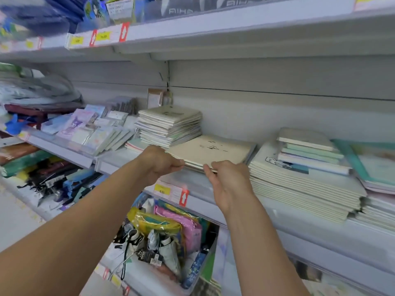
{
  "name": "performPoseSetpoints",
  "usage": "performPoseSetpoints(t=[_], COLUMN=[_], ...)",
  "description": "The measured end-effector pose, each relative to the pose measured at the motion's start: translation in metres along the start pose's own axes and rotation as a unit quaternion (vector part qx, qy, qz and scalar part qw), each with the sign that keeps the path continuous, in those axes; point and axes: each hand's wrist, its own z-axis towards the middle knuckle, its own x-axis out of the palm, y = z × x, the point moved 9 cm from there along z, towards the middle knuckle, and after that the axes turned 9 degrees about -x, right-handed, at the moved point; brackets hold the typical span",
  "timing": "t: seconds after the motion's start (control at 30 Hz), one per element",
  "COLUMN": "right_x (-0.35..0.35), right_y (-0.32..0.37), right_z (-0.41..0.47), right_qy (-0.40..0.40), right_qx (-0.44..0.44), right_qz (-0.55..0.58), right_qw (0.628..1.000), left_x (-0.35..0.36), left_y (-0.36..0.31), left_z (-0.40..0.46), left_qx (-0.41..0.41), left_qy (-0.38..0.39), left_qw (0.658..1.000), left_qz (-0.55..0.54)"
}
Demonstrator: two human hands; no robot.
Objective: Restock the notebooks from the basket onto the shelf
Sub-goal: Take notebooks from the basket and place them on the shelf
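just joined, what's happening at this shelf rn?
A person is restocking a shop shelf. Both hands are on a thin batch of cream-covered notebooks lying flat on the white middle shelf: the left hand grips the near left edge, the right hand pinches the near right corner. The batch sits between a taller stack of cream notebooks on the left and a wide pile of pale notebooks on the right. No basket is in view.
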Motion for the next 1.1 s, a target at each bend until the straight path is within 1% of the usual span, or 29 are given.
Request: performPoseSetpoints(t=[0.1,0.13,0.2,0.27,0.37,0.43,0.47,0.5,0.53,0.57,0.6,0.63,0.7,0.77,0.83,0.87,0.97,1.03,1.1], right_x=[-0.002,-0.002,-0.003,-0.003,-0.002,-0.003,0.0,0.003,0.008,0.012,0.014,0.015,0.013,0.008,0.006,0.006,0.009,0.012,0.033], right_y=[0.004,0.005,0.005,0.001,-0.003,0.004,0.011,0.018,0.027,0.036,0.042,0.043,0.034,0.023,0.017,0.014,0.013,0.012,0.02], right_z=[-0.004,-0.005,-0.006,-0.009,-0.009,-0.005,-0.003,-0.001,0.001,0.001,0.001,0.004,0.009,0.016,0.02,0.022,0.02,0.011,-0.014], right_qy=[0.001,0.007,0.024,0.065,0.121,0.138,0.147,0.15,0.141,0.124,0.112,0.114,0.151,0.175,0.186,0.194,0.209,0.206,0.179], right_qx=[-0.049,-0.06,-0.069,-0.049,-0.015,-0.044,-0.079,-0.126,-0.18,-0.23,-0.262,-0.273,-0.247,-0.226,-0.224,-0.225,-0.226,-0.232,-0.305], right_qz=[-0.132,-0.172,-0.252,-0.308,-0.403,-0.489,-0.545,-0.605,-0.656,-0.689,-0.702,-0.704,-0.7,-0.692,-0.692,-0.692,-0.691,-0.705,-0.707], right_qw=[0.99,0.983,0.965,0.948,0.907,0.86,0.822,0.772,0.719,0.676,0.653,0.645,0.653,0.663,0.661,0.658,0.654,0.638,0.612], left_x=[0.003,0.002,0.003,0.007,0.013,0.015,0.016,0.017,0.018,0.019,0.019,0.019,0.019,0.02,0.021,0.022,0.021,0.01,-0.016], left_y=[0.003,0.001,-0.007,-0.016,-0.017,-0.017,-0.018,-0.018,-0.018,-0.016,-0.016,-0.015,-0.014,-0.014,-0.013,-0.014,-0.011,-0.014,-0.017], left_z=[0.013,0.014,0.014,0.012,0.017,0.021,0.023,0.023,0.025,0.026,0.027,0.028,0.029,0.031,0.035,0.036,0.033,0.015,-0.019], left_qx=[0.01,0.023,0.062,0.098,0.114,0.123,0.131,0.136,0.138,0.137,0.136,0.134,0.13,0.13,0.131,0.135,0.149,0.192,0.282], left_qy=[-0.056,-0.081,-0.131,-0.16,-0.163,-0.169,-0.176,-0.184,-0.19,-0.193,-0.194,-0.194,-0.189,-0.186,-0.177,-0.163,-0.106,-0.102,-0.142], left_qw=[0.993,0.987,0.965,0.939,0.919,0.915,0.91,0.904,0.897,0.893,0.891,0.892,0.894,0.887,0.878,0.88,0.906,0.911,0.899], left_qz=[0.102,0.137,0.221,0.288,0.34,0.346,0.351,0.361,0.374,0.382,0.387,0.385,0.385,0.402,0.424,0.425,0.382,0.351,0.304])
